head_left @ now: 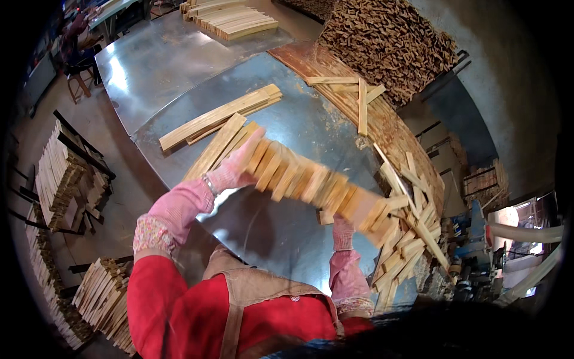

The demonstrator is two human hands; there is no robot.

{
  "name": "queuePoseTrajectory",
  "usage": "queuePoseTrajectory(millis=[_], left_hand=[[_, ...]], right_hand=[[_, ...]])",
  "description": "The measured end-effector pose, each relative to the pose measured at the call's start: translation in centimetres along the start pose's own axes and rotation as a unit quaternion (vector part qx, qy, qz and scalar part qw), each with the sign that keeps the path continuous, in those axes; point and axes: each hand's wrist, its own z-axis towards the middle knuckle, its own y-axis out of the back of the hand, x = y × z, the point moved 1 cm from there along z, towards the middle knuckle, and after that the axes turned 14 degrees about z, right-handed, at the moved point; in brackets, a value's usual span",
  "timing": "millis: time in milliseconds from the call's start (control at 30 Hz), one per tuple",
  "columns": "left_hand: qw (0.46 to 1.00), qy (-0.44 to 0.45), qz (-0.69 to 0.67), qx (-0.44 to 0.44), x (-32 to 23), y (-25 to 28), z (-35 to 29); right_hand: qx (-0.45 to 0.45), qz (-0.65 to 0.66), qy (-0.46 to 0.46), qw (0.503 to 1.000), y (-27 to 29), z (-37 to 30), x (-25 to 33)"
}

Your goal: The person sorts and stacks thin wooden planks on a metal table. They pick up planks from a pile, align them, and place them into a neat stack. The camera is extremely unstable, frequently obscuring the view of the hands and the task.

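Observation:
A row of short wooden strips (305, 179), pressed side by side, spans the space between my hands above the metal table (317, 119). It slants from upper left to lower right, and its right part is smeared by motion. My left hand (240, 163), in a pink glove, grips the left end. My right hand (342, 232), also in pink, holds the row near its right end; the strips hide most of its fingers. Close to the left hand, longer strips (218, 143) lie on the table. A jumbled heap of strips (412, 245) lies right of my right hand.
Two or three long strips (221, 113) lie farther back. A neat stack (236, 21) occupies the far table. Loose strips (362, 105) rest on the worn wooden board (335, 78) at right. Beyond is a large woodpile (388, 48). Racked strips (60, 173) stand at left.

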Motion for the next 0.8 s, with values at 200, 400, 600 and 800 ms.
queuePoseTrajectory(millis=[200,400,600,800], left_hand=[[0.905,0.216,-0.326,0.17,1.6,-2.3,-9.6],[0.781,-0.031,0.483,0.395,5.3,-5.9,-16.5],[0.78,0.028,0.448,0.436,6.3,-6.0,-19.3],[0.88,0.324,0.316,0.144,9.6,-2.0,-17.6]], right_hand=[[0.302,-0.192,-0.101,0.928,-1.3,-8.6,-8.4],[0.289,-0.301,0.004,0.909,-6.8,-8.7,-8.1],[0.059,0.204,-0.155,0.965,-13.0,-12.8,-11.6],[-0.013,0.402,-0.145,0.904,-14.6,-11.9,-13.4]])
